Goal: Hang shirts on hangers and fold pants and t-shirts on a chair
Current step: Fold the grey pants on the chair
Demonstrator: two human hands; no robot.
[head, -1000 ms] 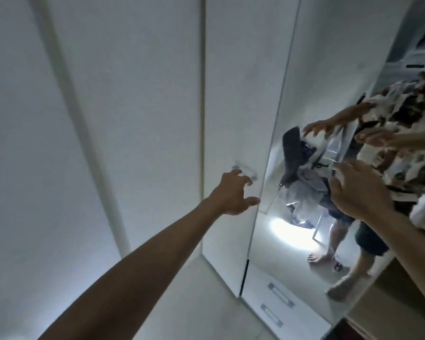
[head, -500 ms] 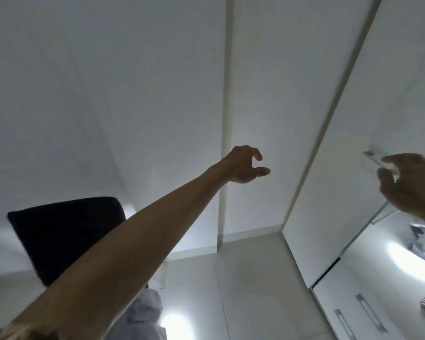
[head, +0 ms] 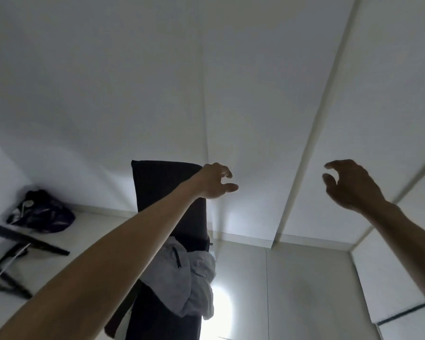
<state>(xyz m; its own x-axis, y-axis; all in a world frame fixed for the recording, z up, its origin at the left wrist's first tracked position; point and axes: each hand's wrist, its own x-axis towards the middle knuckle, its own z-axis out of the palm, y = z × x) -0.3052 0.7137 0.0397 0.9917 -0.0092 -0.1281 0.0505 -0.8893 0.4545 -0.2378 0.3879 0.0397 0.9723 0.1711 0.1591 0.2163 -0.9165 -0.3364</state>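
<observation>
Grey fabric is the thing to reach: a crumpled light-grey garment with a dark zip (head: pixel 182 273) lies heaped on the seat of a black upholstered high-backed chair (head: pixel 167 192), low in the middle of the frame.

At the far left, a dark purple-and-white bundle of cloth or a bag (head: pixel 41 213) sits on the pale floor (head: pixel 243 278) against the wall, with thin black bars of some frame (head: pixel 25 238) crossing in front of it (what they belong to I cannot tell).

Next comes the left hand (head: pixel 216 181), its bare forearm running up from the lower left corner and passing over the chair. Its fingers are loosely curled and spread, and it holds nothing. It hangs at the level of the chair's top right corner, so the grey garment lies well below it, back along the forearm.

At the right of the frame, the right hand (head: pixel 349 185) is raised to about the same height, fingers likewise relaxed, part-curled and empty, in front of white panelled cupboard doors (head: pixel 255 94). It is well apart from the chair.

The garment's heap runs roughly top-left to bottom-right down the seat, spilling off its right edge. The left hand looks the nearer; both would need to drop down and towards the centre-left to gather it. Whether it is a shirt or pants cannot be told.
</observation>
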